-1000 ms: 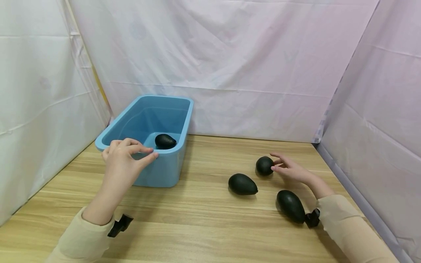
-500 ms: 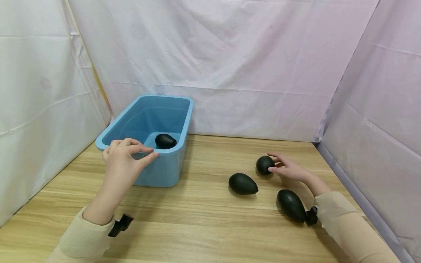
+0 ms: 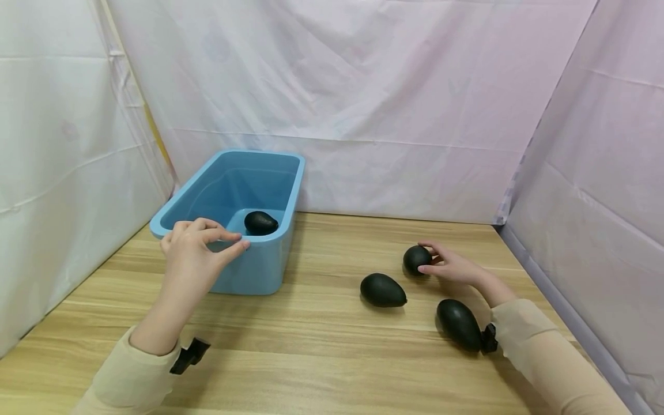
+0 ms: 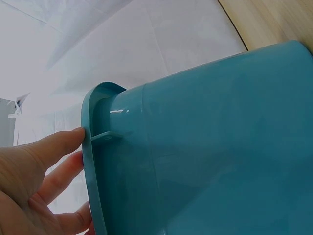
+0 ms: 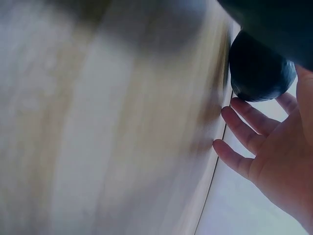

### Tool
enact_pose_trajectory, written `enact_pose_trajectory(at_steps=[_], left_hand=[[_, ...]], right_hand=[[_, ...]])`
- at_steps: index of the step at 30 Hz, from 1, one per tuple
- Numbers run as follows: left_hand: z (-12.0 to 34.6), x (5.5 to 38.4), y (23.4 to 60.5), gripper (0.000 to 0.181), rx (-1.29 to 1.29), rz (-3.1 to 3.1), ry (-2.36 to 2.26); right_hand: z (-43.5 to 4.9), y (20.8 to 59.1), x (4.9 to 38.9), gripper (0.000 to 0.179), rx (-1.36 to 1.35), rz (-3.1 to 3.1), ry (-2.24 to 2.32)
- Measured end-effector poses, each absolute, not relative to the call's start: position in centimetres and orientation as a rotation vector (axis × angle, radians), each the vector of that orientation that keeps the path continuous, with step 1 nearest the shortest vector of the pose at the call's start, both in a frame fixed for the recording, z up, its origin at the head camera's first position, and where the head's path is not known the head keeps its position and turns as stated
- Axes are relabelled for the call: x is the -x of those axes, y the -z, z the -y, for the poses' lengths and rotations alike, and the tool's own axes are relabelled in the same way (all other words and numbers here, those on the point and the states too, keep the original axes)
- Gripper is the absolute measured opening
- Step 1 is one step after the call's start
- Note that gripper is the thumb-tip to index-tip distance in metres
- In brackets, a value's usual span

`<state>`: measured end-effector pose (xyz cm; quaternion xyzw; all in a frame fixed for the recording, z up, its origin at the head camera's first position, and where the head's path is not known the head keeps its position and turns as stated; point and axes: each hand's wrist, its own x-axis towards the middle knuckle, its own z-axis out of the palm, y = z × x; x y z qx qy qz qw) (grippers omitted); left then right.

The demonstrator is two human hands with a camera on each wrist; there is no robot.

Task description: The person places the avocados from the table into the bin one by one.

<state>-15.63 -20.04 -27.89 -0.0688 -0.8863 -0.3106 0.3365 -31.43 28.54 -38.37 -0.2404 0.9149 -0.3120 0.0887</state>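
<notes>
At the near rim of a blue plastic bin [image 3: 254,271], my left hand [image 3: 192,253] pinches the edge between thumb and fingers; the left wrist view shows the thumb [image 4: 63,144] against the rim. One dark avocado [image 3: 261,223] lies inside the bin. On the right, my right hand [image 3: 456,270] holds another avocado [image 3: 417,260] low at the tabletop, thumb on the near side and fingers round the far side. In the right wrist view that avocado [image 5: 259,68] sits by the fingertips, with the lower fingers spread. Part of it is hidden behind a closer avocado [image 5: 279,24].
Two more avocados lie on the wooden table [image 3: 311,357]: one pear-shaped avocado [image 3: 383,290] left of the right hand, and a larger-looking avocado [image 3: 459,324] right beside the right wrist's black camera [image 3: 489,339]. White sheeting [image 3: 363,104] encloses the back and sides.
My right hand has edged left and its thumb and fingers have come further round the avocado. My left hand has stayed at the bin's rim.
</notes>
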Motion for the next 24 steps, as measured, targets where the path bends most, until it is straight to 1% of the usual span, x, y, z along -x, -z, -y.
enact_pose_trajectory(at_steps=[5,24], left_hand=[[20.08,15.66,27.93,0.019,0.172,2.317,0.809],[20.11,15.61,27.95,0.019,0.185,2.311,0.806]], right_hand=[[-28.51,38.51,31.58,0.073,0.686,-2.718,0.926],[-28.45,38.89,31.65,0.074,0.726,-2.696,0.993]])
